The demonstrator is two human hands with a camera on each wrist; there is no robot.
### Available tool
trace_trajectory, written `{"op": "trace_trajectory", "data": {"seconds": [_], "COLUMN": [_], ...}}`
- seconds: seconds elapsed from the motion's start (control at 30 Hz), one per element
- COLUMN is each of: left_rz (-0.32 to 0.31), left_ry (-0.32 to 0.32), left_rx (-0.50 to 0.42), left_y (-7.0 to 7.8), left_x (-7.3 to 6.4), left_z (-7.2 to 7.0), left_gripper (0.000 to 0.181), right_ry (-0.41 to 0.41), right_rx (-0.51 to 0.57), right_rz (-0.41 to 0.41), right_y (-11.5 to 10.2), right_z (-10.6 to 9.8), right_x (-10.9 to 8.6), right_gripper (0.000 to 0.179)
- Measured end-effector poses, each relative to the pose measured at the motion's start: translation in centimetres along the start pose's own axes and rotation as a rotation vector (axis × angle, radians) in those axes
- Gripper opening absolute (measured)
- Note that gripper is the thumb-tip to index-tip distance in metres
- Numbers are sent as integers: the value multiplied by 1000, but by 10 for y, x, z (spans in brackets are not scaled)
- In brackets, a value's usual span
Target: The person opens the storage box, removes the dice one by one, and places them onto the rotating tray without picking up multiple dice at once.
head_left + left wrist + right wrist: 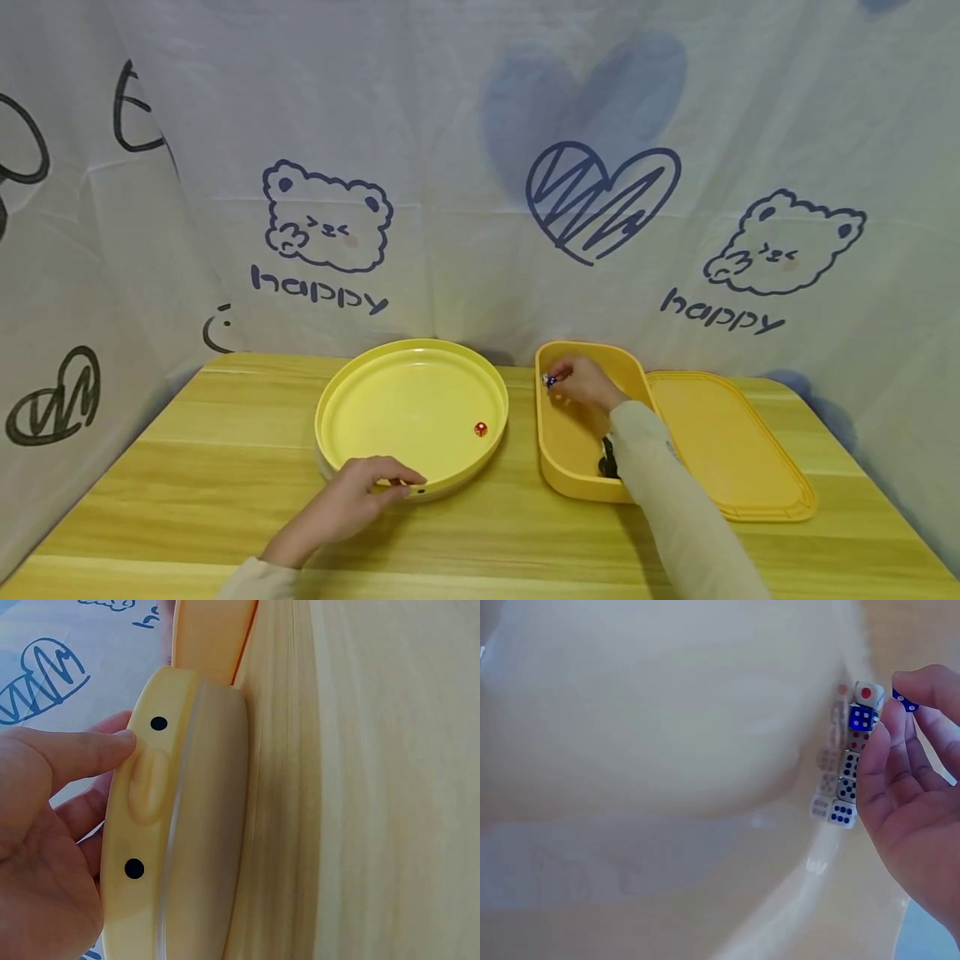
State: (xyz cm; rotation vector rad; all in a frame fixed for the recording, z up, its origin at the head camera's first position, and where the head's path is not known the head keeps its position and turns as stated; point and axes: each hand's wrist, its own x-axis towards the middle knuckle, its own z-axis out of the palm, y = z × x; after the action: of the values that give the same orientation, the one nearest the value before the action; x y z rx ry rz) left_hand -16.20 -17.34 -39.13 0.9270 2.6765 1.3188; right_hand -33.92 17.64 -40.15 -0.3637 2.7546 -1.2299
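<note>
My left hand grips the near rim of a round yellow tray, its thumb on the outer side beside a black dot and fingers over the edge. A red die lies in the tray at the right. Inside the yellow-orange box, my right hand pinches a blue die between thumb and finger. Right beside those fingertips, several dice make a tight line against the box wall, among them a white die with a red dot and another blue die. The fingers cover part of the line.
A flat orange lid lies on the wooden table, right of the box. Some black item sits in the box, partly hidden by the right sleeve. Behind the table hangs a white cloth with drawings.
</note>
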Motion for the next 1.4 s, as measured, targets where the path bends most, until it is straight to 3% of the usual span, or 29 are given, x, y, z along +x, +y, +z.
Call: {"op": "trace_trajectory", "data": {"seconds": [0.37,0.53,1.03,1.4], "left_rz": [6,23,16,6], "left_ry": [1,13,-3,4], "left_rx": [3,19,4,7], "left_y": [-2,-2,-1,0], "left_x": [-1,0,-1,-1], "left_z": [1,1,0,1], "left_gripper": [16,16,16,16], "right_ry": [-8,-20,-23,-31], "right_rx": [21,64,50,56], "right_rz": [-88,-63,-42,-12], "right_y": [-17,-29,-39,-55], "right_z": [-15,-26,-53,-52], "right_x": [-9,-15,-28,-41], "right_gripper": [17,17,22,22]}}
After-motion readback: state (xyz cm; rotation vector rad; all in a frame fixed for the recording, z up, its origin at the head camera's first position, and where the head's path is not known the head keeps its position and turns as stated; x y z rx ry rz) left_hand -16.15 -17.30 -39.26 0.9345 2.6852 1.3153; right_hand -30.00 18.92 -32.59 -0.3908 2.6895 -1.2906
